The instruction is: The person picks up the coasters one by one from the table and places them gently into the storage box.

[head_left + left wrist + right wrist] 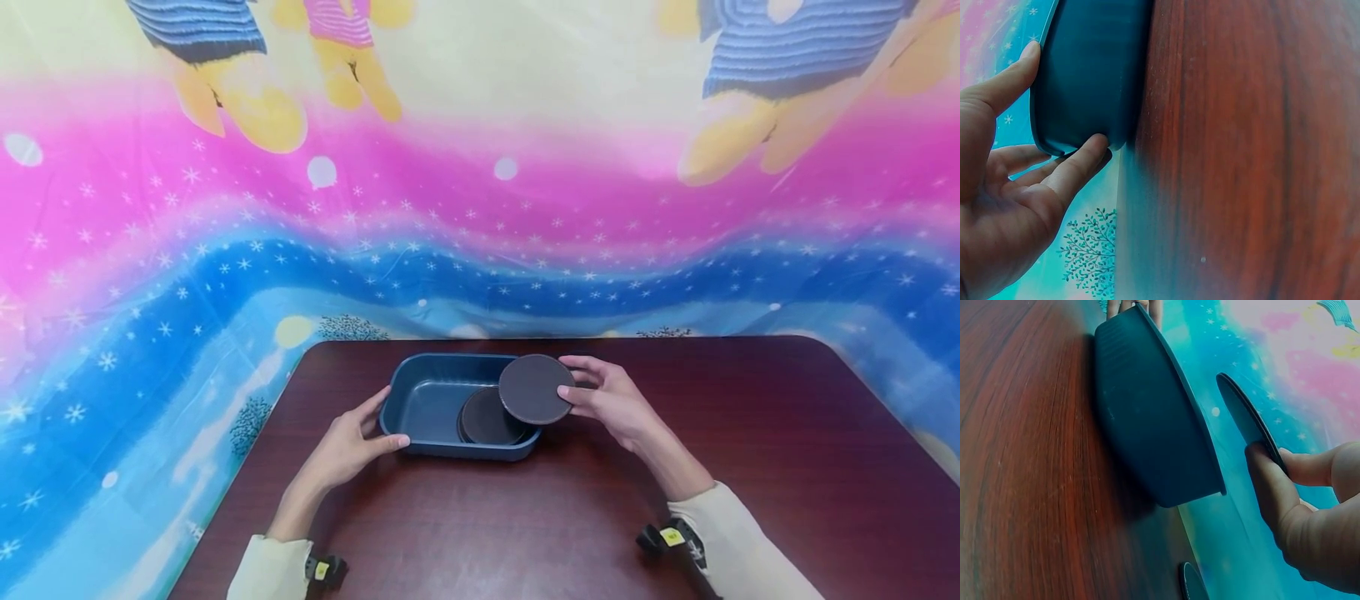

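A dark blue rectangular tray [431, 400] with raised walls stands on the table. My left hand [347, 446] grips its left end, the thumb at the near rim and the fingers against the end wall, as the left wrist view also shows of the tray [1088, 75]. Between thumb and fingers, my right hand [611, 400] pinches a round dark brown coaster [534, 389] by its right edge. This coaster is held above the tray's right end, apart from the tray [1154, 412] in the right wrist view. Another round dark coaster [491, 417] lies inside the tray, partly covered by the held one.
The dark reddish-brown table [480, 525] extends to both sides and in front of the tray. Behind it hangs a colourful printed cloth [480, 208]. Low in the right wrist view, a dark rounded object [1192, 582] shows only in part.
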`<action>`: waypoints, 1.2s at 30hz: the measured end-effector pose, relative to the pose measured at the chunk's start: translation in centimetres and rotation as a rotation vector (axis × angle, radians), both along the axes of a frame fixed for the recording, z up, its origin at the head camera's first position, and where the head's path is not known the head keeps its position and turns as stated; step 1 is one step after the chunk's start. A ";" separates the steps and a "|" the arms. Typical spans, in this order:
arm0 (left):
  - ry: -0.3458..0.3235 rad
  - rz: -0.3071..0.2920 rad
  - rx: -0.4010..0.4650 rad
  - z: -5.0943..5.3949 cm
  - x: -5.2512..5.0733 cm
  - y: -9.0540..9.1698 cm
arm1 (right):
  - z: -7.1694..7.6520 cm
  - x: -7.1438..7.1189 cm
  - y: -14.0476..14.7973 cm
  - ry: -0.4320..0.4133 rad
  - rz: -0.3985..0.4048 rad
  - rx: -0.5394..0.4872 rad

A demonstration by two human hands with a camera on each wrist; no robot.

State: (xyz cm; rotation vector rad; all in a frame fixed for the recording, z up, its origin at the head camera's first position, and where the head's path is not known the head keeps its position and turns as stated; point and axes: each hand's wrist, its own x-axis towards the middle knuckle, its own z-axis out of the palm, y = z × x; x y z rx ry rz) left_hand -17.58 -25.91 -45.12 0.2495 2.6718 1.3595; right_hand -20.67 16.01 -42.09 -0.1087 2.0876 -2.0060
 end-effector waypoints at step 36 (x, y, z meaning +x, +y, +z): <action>0.007 -0.006 0.009 0.3 0.1 0.1 | 0.3 -1.0 -3.2 0.021 0.063 0.115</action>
